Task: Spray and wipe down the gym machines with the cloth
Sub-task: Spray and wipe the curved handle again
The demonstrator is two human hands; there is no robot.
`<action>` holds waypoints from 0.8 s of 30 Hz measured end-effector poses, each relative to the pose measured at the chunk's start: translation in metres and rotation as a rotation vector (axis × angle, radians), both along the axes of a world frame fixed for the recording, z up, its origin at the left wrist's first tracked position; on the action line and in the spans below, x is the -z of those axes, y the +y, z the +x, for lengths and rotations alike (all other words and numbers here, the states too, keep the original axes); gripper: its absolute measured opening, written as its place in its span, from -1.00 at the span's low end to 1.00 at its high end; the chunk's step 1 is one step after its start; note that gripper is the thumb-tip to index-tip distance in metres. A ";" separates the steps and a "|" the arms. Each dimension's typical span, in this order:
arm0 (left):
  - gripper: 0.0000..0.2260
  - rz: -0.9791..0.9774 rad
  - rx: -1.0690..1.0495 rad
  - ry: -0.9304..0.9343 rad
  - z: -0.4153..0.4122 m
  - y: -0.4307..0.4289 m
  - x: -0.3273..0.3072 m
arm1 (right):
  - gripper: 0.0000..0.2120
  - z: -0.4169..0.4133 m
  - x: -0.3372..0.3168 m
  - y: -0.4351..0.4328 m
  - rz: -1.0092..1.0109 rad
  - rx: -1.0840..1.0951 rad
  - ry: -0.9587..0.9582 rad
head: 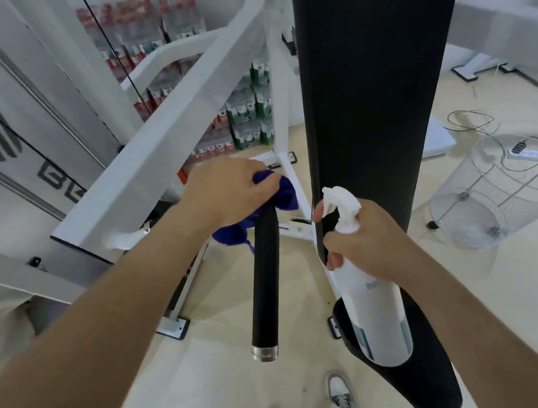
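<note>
Head view: the blue cloth (pixel 284 191) is bunched around the top of a black handle (pixel 265 280), gripped by the left hand (pixel 230 191) to rub it. The right hand (pixel 369 241) clasps the white spray bottle (pixel 370 296) upright (nozzle forward, probably ready) beside the tall black pad (pixel 378 92).

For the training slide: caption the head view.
Left hand wipes black handle grip with blue cloth; right hand holds white spray bottle.
</note>
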State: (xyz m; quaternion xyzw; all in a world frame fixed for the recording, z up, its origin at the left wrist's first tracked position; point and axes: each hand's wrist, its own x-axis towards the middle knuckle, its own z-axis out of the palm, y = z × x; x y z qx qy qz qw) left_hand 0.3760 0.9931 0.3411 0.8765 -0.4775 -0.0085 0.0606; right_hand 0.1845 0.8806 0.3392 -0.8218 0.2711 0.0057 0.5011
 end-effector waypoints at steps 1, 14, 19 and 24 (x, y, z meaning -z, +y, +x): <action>-0.61 -0.080 -0.022 -0.004 -0.002 0.006 0.005 | -0.74 0.001 0.000 0.001 -0.001 -0.012 0.000; -0.77 -0.419 -0.430 0.172 0.005 0.131 0.032 | -0.95 0.028 -0.014 0.023 -0.128 -0.203 0.005; -0.57 -0.758 -0.571 0.502 0.007 0.132 0.022 | -0.94 0.039 -0.021 0.035 -0.155 -0.241 0.011; -0.62 -0.796 -0.709 0.662 0.009 0.121 0.001 | -0.90 0.047 -0.032 0.061 -0.488 -0.399 0.067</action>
